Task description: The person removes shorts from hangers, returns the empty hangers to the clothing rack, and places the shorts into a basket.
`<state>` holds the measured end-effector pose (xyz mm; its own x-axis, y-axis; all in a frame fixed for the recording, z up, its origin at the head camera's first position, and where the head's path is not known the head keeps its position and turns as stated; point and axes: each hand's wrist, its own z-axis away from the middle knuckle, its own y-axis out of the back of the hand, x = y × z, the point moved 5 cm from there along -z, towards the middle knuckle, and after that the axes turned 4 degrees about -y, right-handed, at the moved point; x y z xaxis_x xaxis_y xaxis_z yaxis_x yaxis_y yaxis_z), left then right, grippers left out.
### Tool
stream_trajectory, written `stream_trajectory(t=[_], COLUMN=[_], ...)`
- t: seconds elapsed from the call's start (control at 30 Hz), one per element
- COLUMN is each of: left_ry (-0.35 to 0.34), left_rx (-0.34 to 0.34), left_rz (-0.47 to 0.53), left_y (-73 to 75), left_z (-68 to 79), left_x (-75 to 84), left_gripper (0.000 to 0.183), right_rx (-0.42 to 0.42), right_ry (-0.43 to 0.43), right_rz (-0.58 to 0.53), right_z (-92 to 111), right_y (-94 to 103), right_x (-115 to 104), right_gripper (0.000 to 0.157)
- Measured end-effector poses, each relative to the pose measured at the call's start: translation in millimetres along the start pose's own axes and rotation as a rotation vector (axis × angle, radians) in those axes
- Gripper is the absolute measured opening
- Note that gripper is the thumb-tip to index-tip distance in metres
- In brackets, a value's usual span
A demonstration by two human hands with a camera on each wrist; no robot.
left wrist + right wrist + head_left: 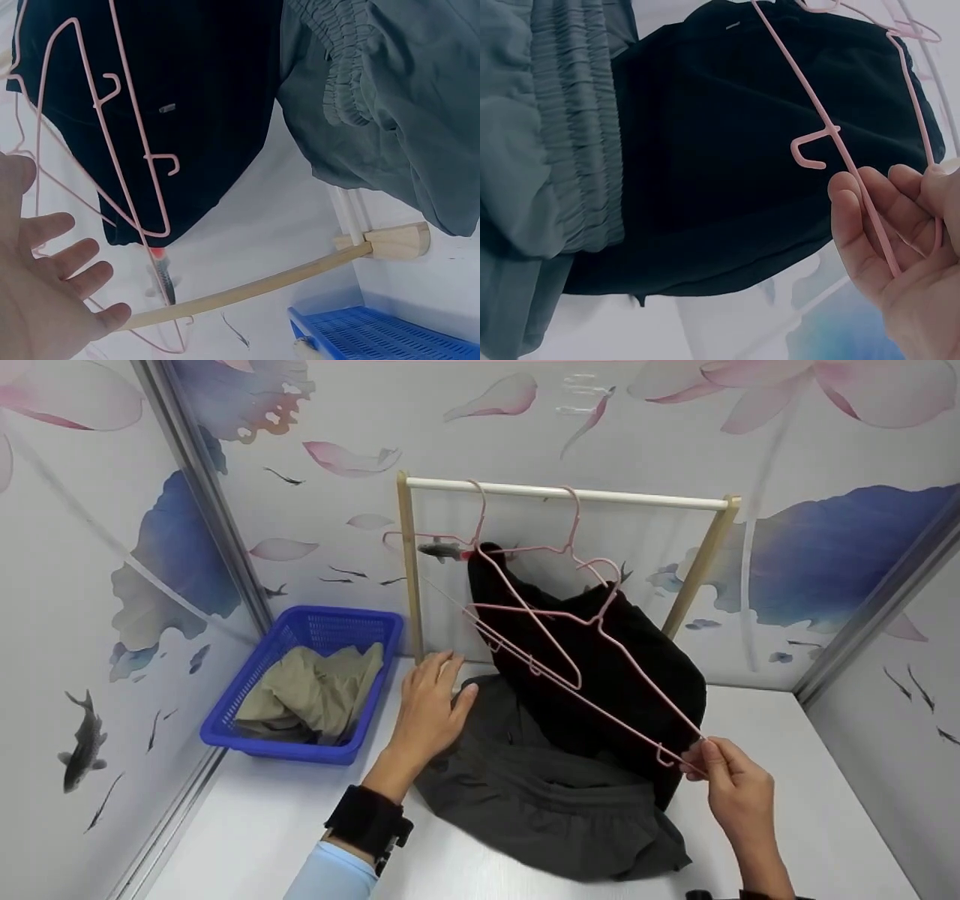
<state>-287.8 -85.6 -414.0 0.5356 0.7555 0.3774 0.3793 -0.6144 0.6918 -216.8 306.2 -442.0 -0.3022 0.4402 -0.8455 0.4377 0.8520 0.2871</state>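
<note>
My right hand (739,787) grips the lower right corner of a pink wire hanger (570,690), which has small hooks along its bottom bar. In the right wrist view the fingers curl round the pink wire. The hanger is in front of a black garment (600,660), and its hook end tilts up toward the rack. My left hand (431,705) is beside the hanger's left side, fingers spread and holding nothing. Below lies a dark grey garment (540,810) with a gathered elastic waistband, overlapping the black one. Another pink hanger (574,521) hangs on the rack behind.
A small clothes rack (637,499) with a white bar and wooden posts stands at the back. At the left, a blue plastic basket (221,727) holds a khaki garment (315,690). Patterned panels enclose the white table (780,735) at the sides and back.
</note>
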Motion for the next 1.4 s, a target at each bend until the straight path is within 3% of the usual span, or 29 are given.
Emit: stream_trajectory(t=[0.23,0.67,1.4], left_ry=[-0.015,-0.026,-0.017], left_rx=[0.005,0.014,-0.062], left_rz=[-0.002,-0.016,-0.048], left_y=[-0.5,1.5,2.7], left_z=[-2.1,-4.7,-18.2], left_x=[-2.0,-2.5,1.9], left_gripper=[0.046,0.045,0.045], right_rx=[-0.008,-0.013,-0.084], right_ry=[0.044,0.105,0.183], right_rz=[-0.041,-0.018,-0.006], right_z=[-6,-19,-57], right_y=[-4.8,-12.4,-35.3], right_x=[-10,-33,-80], right_gripper=[0.021,0.018,0.02])
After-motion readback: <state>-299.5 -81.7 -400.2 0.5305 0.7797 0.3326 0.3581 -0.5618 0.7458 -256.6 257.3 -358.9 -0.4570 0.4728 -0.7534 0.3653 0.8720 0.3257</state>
